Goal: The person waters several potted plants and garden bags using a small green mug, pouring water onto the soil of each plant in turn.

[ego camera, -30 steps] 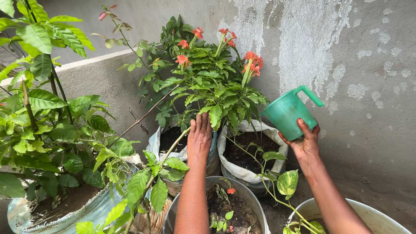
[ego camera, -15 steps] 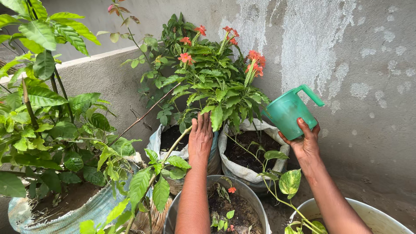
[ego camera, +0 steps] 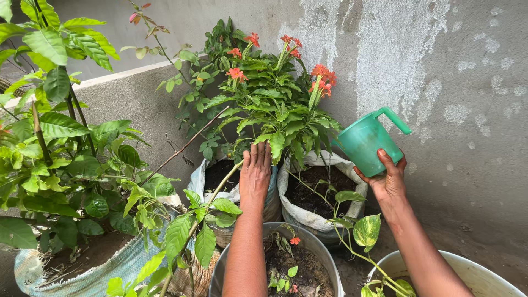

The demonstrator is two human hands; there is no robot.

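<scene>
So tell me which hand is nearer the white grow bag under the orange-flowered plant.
Left. The left hand is right beside the white grow bag's left rim, fingers under the leaves. The right hand holds the green mug just past its right edge.

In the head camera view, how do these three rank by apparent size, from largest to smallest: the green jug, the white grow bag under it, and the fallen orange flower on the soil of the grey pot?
1. White grow bag, widest, though leaves hide part of it.
2. Green jug, held by the right hand; it is nearer the camera, so its real size against the bag is unsure.
3. Fallen orange flower, clearly smallest.
</scene>
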